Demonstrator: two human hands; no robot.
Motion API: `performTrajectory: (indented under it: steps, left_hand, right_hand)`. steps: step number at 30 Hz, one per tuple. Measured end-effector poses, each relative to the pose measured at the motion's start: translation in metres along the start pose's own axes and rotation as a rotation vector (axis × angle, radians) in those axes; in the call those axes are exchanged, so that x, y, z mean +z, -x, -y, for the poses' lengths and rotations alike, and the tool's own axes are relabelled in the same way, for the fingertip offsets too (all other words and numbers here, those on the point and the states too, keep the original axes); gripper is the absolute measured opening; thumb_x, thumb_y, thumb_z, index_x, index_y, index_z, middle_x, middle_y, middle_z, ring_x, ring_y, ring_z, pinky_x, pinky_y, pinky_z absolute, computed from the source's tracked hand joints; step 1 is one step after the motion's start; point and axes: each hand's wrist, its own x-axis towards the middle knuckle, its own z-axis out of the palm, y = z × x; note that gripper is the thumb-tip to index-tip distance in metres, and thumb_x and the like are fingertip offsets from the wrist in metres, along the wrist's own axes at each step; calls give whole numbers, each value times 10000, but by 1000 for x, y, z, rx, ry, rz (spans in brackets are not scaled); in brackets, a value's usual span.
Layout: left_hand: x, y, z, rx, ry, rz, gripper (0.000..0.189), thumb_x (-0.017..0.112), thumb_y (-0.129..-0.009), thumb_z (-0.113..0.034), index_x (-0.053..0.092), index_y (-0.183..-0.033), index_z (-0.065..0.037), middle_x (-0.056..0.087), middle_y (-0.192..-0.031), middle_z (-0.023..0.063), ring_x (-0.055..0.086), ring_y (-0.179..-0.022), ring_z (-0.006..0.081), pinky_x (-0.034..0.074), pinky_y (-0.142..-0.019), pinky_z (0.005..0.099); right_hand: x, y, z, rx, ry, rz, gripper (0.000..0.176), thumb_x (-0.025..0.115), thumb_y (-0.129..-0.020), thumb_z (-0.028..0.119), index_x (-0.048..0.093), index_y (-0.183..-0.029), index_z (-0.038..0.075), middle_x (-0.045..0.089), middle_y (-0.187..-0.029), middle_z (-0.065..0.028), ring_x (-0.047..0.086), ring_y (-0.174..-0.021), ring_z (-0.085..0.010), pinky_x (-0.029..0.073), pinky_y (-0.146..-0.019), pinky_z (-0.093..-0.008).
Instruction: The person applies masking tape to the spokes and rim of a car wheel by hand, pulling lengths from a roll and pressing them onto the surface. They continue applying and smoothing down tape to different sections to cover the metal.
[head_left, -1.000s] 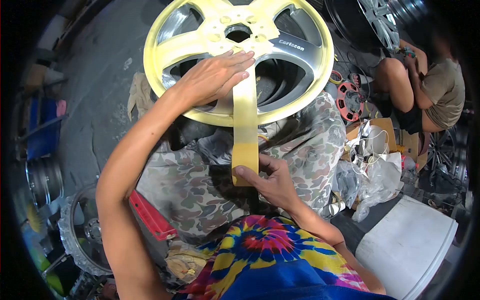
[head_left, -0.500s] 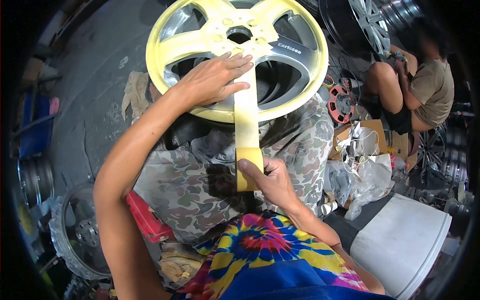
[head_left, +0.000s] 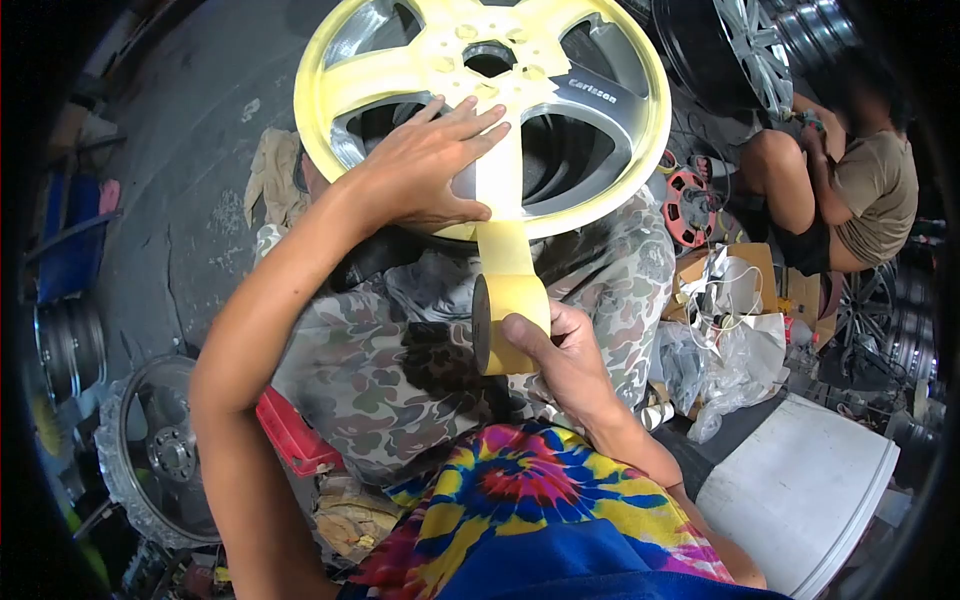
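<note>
Right hand (head_left: 568, 352) has lifted the tape roll (head_left: 512, 322) toward the flat left hand (head_left: 430, 165).

The only readable lettering, "Carlsson", stands on a grey spoke (head_left: 597, 92) of the alloy wheel (head_left: 362, 32).

Left arm extends toward 1 o'clock; left hand (head_left: 425, 165) lies flat, fingers straight. Right hand (head_left: 565, 358), at its 5 o'clock, is clenched, thumb pointing to 10 o'clock.

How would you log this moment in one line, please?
left hand: flat on wheel | right hand: holds tape roll | tape strip: runs roll to wheel
</note>
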Motion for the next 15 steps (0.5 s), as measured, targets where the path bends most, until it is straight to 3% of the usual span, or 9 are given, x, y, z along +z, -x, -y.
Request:
performTrajectory:
  steps: [5, 11, 15]
  left_hand:
    - [-8, -2, -18, -99, -76, -22, 868, 840, -729, -328, 548, -1490, -28, 458, -1615, 150, 349, -1526, 413, 253, -1267, 572]
    - [-5, -21, -34, -48, -75, -83, 886, 880, -689, -255, 557, -1487, -51, 447, -1614, 147, 299, -1550, 409, 237, -1271, 575]
    - [-3, -32, -34, -74, -64, -17, 905, 906, -684, -259, 553, -1500, -92, 402, -1645, 132, 263, -1564, 411, 230, -1275, 578]
  right_hand:
    - [4, -1, -1, 90, -13, 29, 286, 735, -1018, 252, 729, -1173, 11, 710, -987, 27, 621, -897, -41, 528, -810, -240]
    - [6, 1, -3, 90, 8, 34, 298, 743, -1012, 282, 750, -1114, 2, 714, -943, 16, 632, -858, -48, 531, -773, -244]
    - [8, 0, -5, 73, 39, 27, 293, 741, -1013, 286, 750, -1071, -1, 703, -897, 21, 606, -824, -36, 507, -730, -236]
